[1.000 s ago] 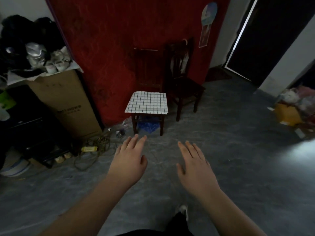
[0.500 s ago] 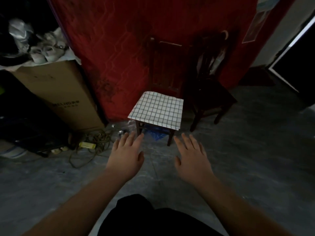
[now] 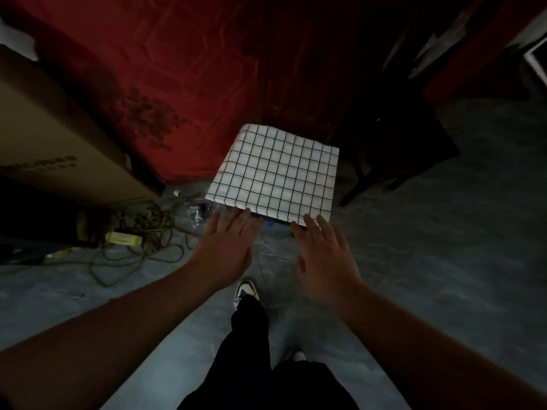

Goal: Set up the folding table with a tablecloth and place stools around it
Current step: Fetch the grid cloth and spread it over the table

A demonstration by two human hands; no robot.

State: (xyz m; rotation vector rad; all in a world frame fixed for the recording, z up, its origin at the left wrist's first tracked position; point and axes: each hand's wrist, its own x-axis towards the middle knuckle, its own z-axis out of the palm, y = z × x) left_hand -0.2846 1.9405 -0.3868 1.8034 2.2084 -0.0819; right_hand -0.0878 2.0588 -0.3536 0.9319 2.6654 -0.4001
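Observation:
A folded white tablecloth with a black grid [image 3: 275,176] lies on the seat of a dark wooden chair against the red wall. My left hand [image 3: 225,250] stretches out flat, fingertips at the cloth's near left edge. My right hand [image 3: 322,255] is also flat with straight fingers, its tips reaching the cloth's near right corner. Neither hand holds anything. The chair's seat and legs are mostly hidden under the cloth. No folding table or stools appear in this view.
A second dark wooden chair [image 3: 408,143] stands to the right of the cloth. A large cardboard box [image 3: 59,143] leans at the left, with tangled cables [image 3: 142,232] and a yellow power strip [image 3: 122,238] on the grey floor below it. My legs and shoes are underneath.
I have stepped closer to the chair; the cloth now fills more of the view. Both open hands have moved forward from the floor area to the cloth's near edge.

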